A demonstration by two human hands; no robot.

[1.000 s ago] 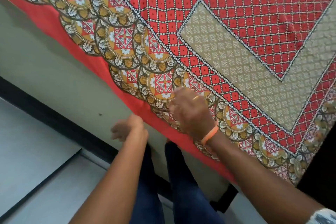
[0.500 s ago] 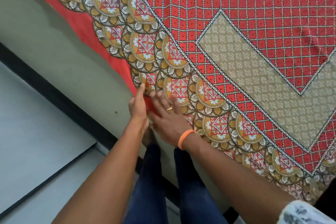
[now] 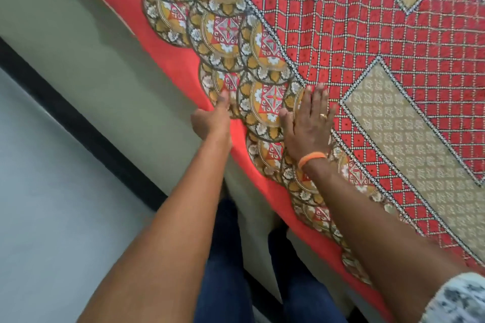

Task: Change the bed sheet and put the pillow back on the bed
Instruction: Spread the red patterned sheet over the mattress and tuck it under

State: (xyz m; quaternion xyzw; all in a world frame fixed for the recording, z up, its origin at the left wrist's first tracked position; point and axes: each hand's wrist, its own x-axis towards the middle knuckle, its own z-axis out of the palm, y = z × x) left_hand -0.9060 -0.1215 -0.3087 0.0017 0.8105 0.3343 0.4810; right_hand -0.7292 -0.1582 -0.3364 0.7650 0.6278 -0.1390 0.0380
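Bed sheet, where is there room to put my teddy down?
The red checked middle of the bed sheet, beyond the right hand, is bare, as is the beige band. The scalloped edge by the left hand is crowded: both hands work there.

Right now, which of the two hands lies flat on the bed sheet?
The right hand, the one with the orange wristband, lies flat with fingers spread on the bed sheet; the left hand grips its red edge.

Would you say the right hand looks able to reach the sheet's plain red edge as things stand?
Probably yes: the right hand lies flat on the sheet beside the red edge, with nothing between; the left hand already grips that edge.
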